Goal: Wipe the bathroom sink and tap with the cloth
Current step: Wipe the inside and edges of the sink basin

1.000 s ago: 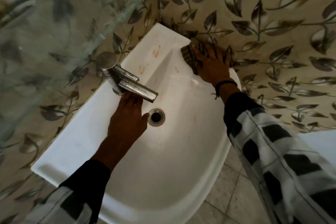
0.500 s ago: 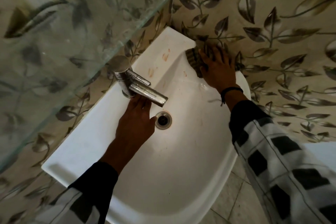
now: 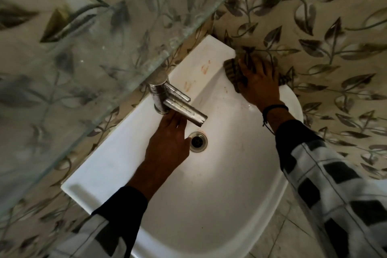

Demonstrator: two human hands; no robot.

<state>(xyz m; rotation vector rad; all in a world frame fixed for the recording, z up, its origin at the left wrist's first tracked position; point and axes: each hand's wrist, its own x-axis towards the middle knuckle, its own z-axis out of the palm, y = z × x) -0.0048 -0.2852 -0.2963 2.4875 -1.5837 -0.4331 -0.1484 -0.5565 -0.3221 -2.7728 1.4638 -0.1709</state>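
Leaf-patterned wall [image 3: 314, 16] fills the top and right of the view. A glass panel [image 3: 83, 69] runs diagonally across the upper left, its edge passing over the back of the tap. White sink [image 3: 219, 205] is set against the wall, basin towards the viewer, with grey floor tiles [image 3: 282, 243] below its front rim. Two checked sleeves with dark cuffs reach in, right sleeve [image 3: 335, 195] from the lower right and left sleeve [image 3: 117, 216] from the lower left. Left hand [image 3: 169, 142] lies flat, palm down, on the basin slope beneath the spout. Its fingers [image 3: 167, 120] are straight and released, holding nothing, with the tips close to the tap base. Right hand [image 3: 259, 84] is at the sink's back right corner, where the rim meets the wall. Its fingers [image 3: 251, 65] are extended and spread, pressing down on the cloth rather than curling round it. Tap [image 3: 173, 100] is chrome and dull, with the lever above and the spout angled out over the basin. Cloth [image 3: 232, 71] is dark and ribbed. It sits on the rim at that back right corner, touching the wall, mostly under the right hand, with one edge showing to the hand's left. Drain [image 3: 198, 141] is a metal ring just beside the left thumb. A dark wristband [image 3: 274, 109] is on the right wrist. Orange-brown stains [image 3: 205, 68] mark the ledge between tap and cloth.
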